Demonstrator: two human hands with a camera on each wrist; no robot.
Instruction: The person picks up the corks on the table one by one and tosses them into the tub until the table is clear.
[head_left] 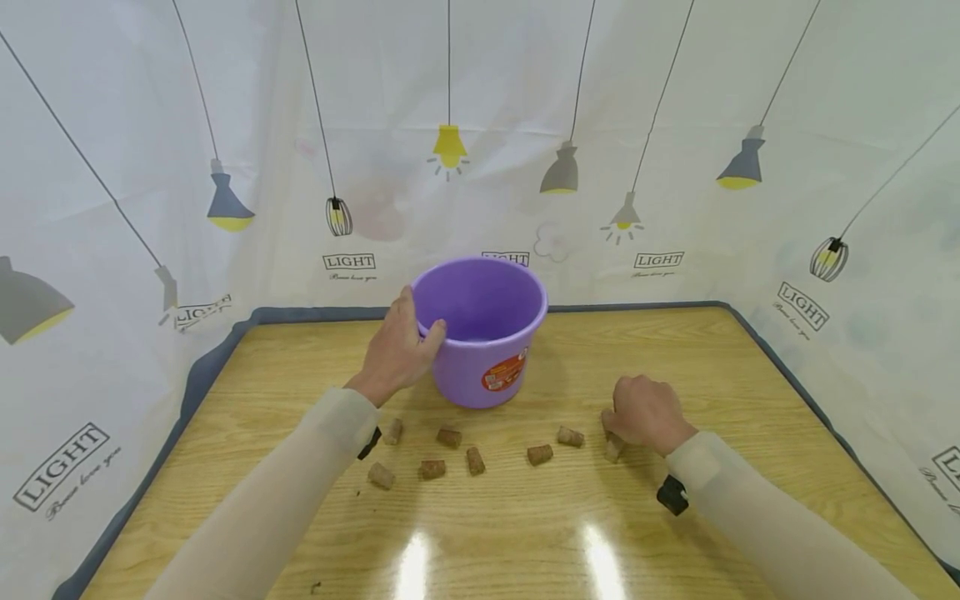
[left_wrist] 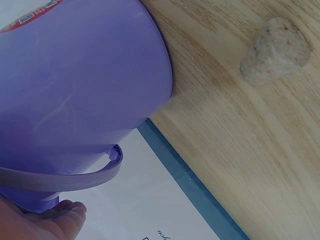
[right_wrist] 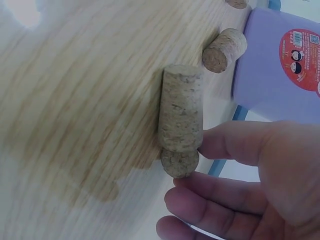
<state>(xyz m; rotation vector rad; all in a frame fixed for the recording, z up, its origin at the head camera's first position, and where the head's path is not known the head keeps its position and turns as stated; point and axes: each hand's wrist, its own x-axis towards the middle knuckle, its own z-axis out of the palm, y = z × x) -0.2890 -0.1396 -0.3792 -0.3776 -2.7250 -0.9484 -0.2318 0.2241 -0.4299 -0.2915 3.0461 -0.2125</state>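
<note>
A purple plastic bucket [head_left: 480, 329] stands upright at the back middle of the wooden table [head_left: 750, 392]. My left hand [head_left: 417, 335] grips its near-left rim, thumb inside. In the left wrist view the bucket wall [left_wrist: 75, 90] and its handle [left_wrist: 65, 177] fill the left, with my left hand [left_wrist: 45, 220] at the bottom corner. Several corks [head_left: 476, 460] lie in a loose row before the bucket. My right hand [head_left: 645, 412] is knuckles-up over the rightmost corks. Its thumb and fingers [right_wrist: 192, 172] pinch one cork [right_wrist: 180, 162], which touches a second cork [right_wrist: 181, 112] lying on the table.
A white curtain with lamp prints [head_left: 675, 167] walls in the table on three sides. A blue-grey border [head_left: 202, 375] runs along the table edges. Another cork [right_wrist: 225, 50] lies near the bucket's base [right_wrist: 280, 75]. One cork [left_wrist: 277, 50] lies right of the bucket.
</note>
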